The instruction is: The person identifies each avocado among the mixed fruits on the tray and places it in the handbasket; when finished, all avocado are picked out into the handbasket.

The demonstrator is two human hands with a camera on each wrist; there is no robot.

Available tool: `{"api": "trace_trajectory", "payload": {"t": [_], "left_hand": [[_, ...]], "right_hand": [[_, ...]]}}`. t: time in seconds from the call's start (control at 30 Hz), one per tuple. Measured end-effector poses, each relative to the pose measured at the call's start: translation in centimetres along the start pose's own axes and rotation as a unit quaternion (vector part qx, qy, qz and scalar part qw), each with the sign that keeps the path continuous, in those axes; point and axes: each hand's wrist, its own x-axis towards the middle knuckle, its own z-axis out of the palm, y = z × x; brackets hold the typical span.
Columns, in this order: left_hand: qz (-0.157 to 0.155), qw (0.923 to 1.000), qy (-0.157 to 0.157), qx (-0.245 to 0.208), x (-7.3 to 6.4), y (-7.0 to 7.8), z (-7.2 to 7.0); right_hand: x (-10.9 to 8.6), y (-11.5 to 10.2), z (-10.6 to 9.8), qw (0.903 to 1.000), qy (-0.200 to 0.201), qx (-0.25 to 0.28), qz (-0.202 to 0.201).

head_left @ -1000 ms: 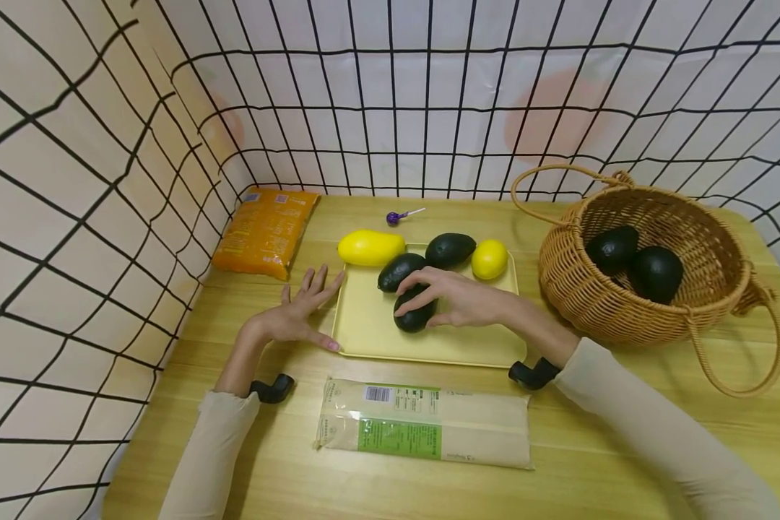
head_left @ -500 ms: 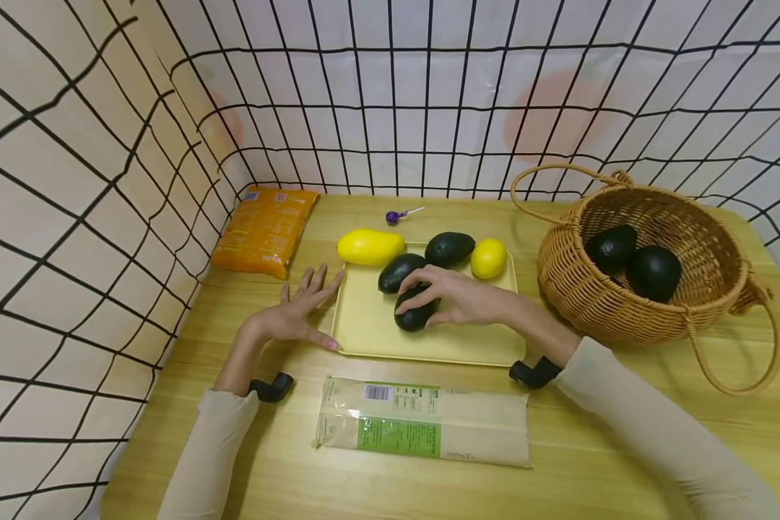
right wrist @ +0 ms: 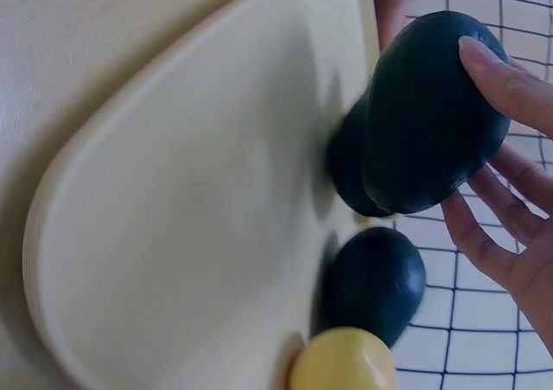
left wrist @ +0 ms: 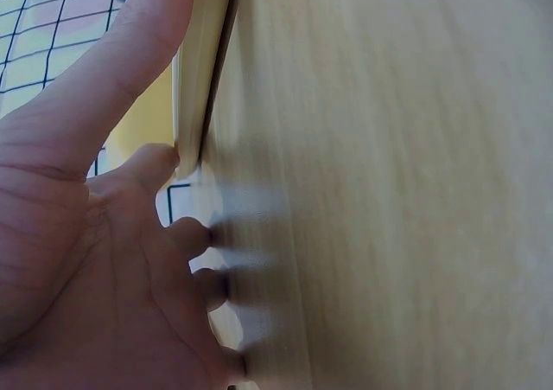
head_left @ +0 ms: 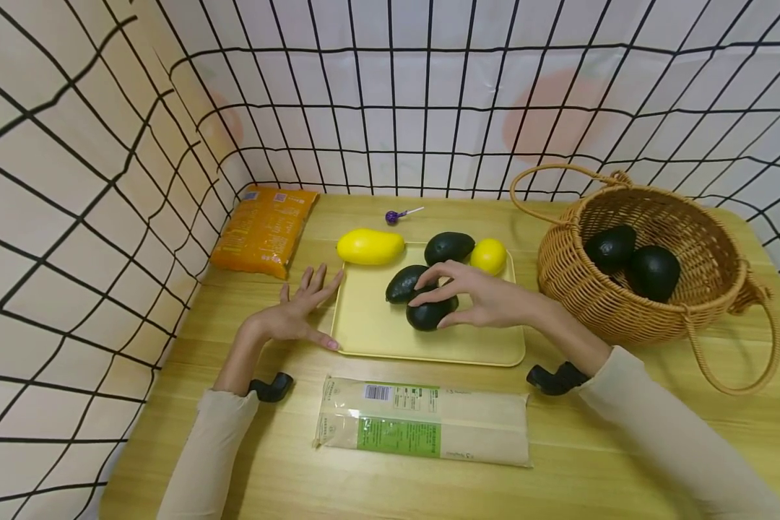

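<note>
My right hand [head_left: 474, 296] holds a dark green avocado [head_left: 427, 318] between thumb and fingers. In the right wrist view that avocado [right wrist: 432, 118] shows a gap between it and the pale yellow tray [right wrist: 164, 174]. A second avocado [head_left: 403, 286] lies right behind it, partly covered by the fingers. Farther back on the tray are a third avocado [head_left: 449, 248], a lemon [head_left: 487, 256] and a yellow mango [head_left: 370, 247] at the left corner. My left hand [head_left: 292, 314] is spread flat, its thumb and index fingertip at the tray's left edge.
At right stands a wicker basket [head_left: 598, 314] with two avocados [head_left: 653, 273] inside. An orange packet [head_left: 266, 231] lies back left, a purple lollipop [head_left: 393, 217] behind the tray. In front lies a long packet of noodles [head_left: 481, 426]. Black wire grid [head_left: 390, 108] encloses the table.
My right hand has moved right with the avocado in its grip. The avocado behind it has shifted a little toward the front and right. My left hand has stayed put.
</note>
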Motion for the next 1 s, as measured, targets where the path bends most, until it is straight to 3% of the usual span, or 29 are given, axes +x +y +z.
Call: {"api": "trace_trajectory", "payload": {"t": [0.37,0.7,1.0], "left_hand": [[-0.001,1.0000,-0.002,0.003,0.0,0.0,-0.1],[0.004,1.0000,-0.003,0.000,0.1,-0.2,-0.1],[0.008,1.0000,-0.002,-0.005,0.1,-0.2,0.0]], "right_hand": [[-3.0,-0.9,-2.6,0.9975,0.056,-0.043,-0.004],[-6.1,-2.3,-5.5,0.9885,0.117,-0.096,-0.008],[-10.1,-2.6,-8.6,0.9696,0.201,-0.139,-0.001]]}}
